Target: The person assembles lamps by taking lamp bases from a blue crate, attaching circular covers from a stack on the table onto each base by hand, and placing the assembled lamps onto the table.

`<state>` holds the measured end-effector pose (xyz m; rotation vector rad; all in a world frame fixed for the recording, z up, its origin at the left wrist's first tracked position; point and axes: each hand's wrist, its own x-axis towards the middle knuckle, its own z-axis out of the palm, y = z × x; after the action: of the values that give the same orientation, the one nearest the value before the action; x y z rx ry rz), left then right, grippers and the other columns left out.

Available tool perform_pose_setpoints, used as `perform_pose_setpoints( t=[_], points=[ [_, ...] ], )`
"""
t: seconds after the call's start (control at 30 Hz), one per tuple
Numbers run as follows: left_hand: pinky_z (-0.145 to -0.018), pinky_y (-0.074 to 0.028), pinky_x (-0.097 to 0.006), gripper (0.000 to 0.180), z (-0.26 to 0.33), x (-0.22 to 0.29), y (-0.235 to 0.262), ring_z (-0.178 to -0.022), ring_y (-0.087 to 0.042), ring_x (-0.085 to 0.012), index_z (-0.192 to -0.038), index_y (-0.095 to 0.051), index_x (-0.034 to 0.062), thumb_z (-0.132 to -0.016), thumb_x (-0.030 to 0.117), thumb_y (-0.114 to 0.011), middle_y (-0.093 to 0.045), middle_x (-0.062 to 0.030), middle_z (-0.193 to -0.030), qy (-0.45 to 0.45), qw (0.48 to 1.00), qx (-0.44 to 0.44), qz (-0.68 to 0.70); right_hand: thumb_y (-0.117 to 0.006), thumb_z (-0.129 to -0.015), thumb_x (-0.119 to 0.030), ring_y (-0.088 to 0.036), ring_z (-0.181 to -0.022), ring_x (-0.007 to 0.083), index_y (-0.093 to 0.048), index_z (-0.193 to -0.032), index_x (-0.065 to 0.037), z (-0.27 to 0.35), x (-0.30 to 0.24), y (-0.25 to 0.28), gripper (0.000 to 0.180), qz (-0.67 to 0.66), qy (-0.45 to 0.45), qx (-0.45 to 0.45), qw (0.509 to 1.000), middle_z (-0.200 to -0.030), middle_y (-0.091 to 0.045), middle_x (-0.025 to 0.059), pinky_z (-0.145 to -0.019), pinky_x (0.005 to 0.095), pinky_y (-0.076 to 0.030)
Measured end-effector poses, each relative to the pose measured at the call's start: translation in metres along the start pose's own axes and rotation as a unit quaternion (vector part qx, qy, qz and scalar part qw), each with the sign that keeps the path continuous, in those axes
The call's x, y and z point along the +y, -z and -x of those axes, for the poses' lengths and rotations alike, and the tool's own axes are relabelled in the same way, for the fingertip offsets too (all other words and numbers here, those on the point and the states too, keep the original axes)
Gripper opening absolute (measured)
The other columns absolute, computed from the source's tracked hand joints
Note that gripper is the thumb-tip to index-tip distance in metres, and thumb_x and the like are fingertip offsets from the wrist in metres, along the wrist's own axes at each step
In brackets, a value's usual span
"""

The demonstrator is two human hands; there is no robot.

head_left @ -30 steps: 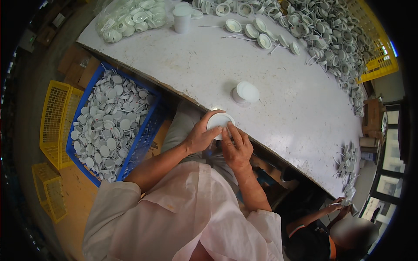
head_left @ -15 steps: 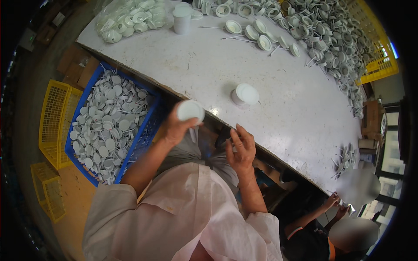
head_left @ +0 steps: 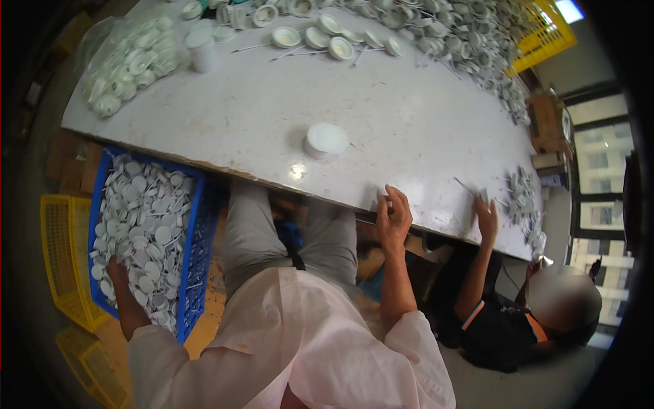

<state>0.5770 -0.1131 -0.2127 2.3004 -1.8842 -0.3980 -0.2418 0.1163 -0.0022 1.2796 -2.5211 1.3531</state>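
Note:
My left hand reaches down into a blue crate filled with round, flat white discs, some with thin wire leads. Its fingers are hard to make out among the discs, and I cannot tell whether it grips one. At the table's front edge, my right hand is raised with its fingers loosely bent and apart; nothing shows in it. A short white cylinder with a pale round top stands on the white table, up and to the left of that hand.
Another white cylinder stands beside a clear bag of white round parts. Several cup-like parts with leads lie before a large heap. A co-worker's hand is over the table at right. Yellow crates flank the blue one.
My left hand has gone from the table edge, where it held a white round-topped piece, down left into the blue crate. My view has shifted. The co-worker's hand has reached over the table.

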Motion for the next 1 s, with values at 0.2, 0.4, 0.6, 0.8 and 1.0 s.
perform_pose_setpoints(
  t=[0.2,0.4,0.6,0.8,1.0],
  points=[
    [-0.066,-0.05,-0.033,0.026,0.022,0.0,-0.037,-0.079,-0.064,-0.0249,-0.105,-0.062,0.0001,-0.085,0.016,-0.059,-0.066,-0.0101,-0.093,0.252,0.851,0.166,0.431,-0.063,-0.084,-0.013,-0.064,-0.082,0.0223,-0.066,-0.101,-0.001,-0.05,0.06,0.035,0.022,0.112,-0.083,0.097,0.985,-0.097,-0.064,0.0133,-0.072,0.0311,-0.051],
    [-0.053,-0.045,-0.023,0.028,0.09,0.123,-0.09,-0.059,-0.059,-0.0128,-0.095,-0.065,-0.002,-0.088,0.025,-0.059,-0.067,-0.0079,-0.078,0.168,0.865,0.072,0.468,-0.062,-0.076,-0.052,-0.064,-0.089,0.0291,-0.07,-0.092,-0.004,-0.127,0.102,0.064,0.051,0.224,-0.324,0.112,0.912,-0.096,-0.067,0.0146,-0.082,0.0396,-0.048],
    [-0.053,-0.044,-0.025,0.036,0.153,0.234,-0.097,-0.058,-0.058,-0.0115,-0.084,-0.066,-0.0025,-0.09,0.032,-0.058,-0.067,-0.0078,-0.075,0.118,0.886,-0.038,0.446,-0.062,-0.074,-0.052,-0.064,-0.094,0.0315,-0.069,-0.094,-0.005,-0.181,0.098,0.037,0.052,0.264,-0.374,0.047,0.888,-0.099,-0.068,0.0138,-0.084,0.0408,-0.049],
    [-0.062,-0.047,-0.025,0.038,0.186,0.353,-0.055,-0.074,-0.063,-0.014,-0.089,-0.063,-0.0021,-0.098,0.03,-0.045,-0.067,-0.0143,-0.097,-0.004,0.838,-0.184,0.513,-0.052,-0.079,-0.044,-0.064,-0.092,0.0358,-0.068,-0.091,-0.001,-0.175,0.12,0.032,0.047,0.312,-0.306,0.013,0.899,-0.094,-0.067,0.0208,-0.081,0.0426,-0.049],
    [-0.074,-0.049,-0.024,0.025,0.229,0.487,0.004,-0.089,-0.064,-0.0145,-0.106,-0.06,-0.0032,-0.094,0.018,-0.052,-0.066,-0.0111,-0.103,-0.16,0.768,-0.349,0.512,-0.061,-0.083,-0.029,-0.06,-0.067,0.0313,-0.062,-0.079,0.003,-0.081,0.076,0.023,0.032,0.161,-0.133,0.029,0.977,-0.072,-0.063,0.0168,-0.066,0.0398,-0.046]
  ],
)
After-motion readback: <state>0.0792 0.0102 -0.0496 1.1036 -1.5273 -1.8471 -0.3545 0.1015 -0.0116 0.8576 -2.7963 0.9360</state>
